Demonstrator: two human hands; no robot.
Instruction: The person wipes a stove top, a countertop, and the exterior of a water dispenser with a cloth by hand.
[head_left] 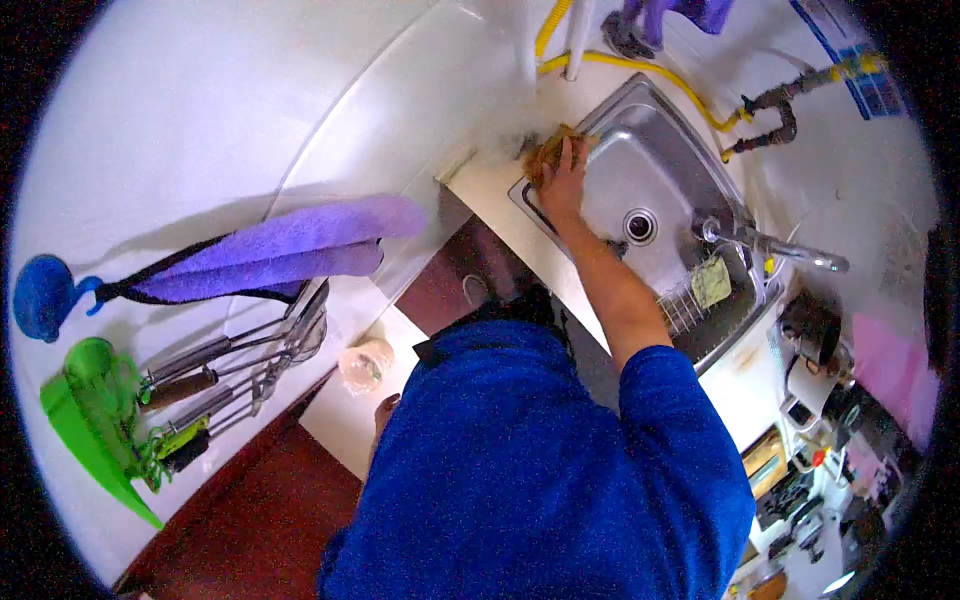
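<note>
My right hand (563,185) reaches across to the corner of the steel sink (640,165), its fingers closed on a crumpled yellow-brown cloth or scrubber (545,158) at the rim. Only a small part of my left hand (386,412) shows beside the blue shirt, above a white surface (335,425); its fingers are mostly hidden. Near it stands a pale translucent cup or bag (366,366). A green sponge (711,282) lies on a wire rack (680,312) at the sink's near right end.
The faucet (775,245) extends over the sink's right side. A yellow hose (650,68) runs behind it. Purple towels (290,240), metal utensils (220,375) and a green scoop-like item (90,430) hang on the left wall. Kitchen items crowd the lower right.
</note>
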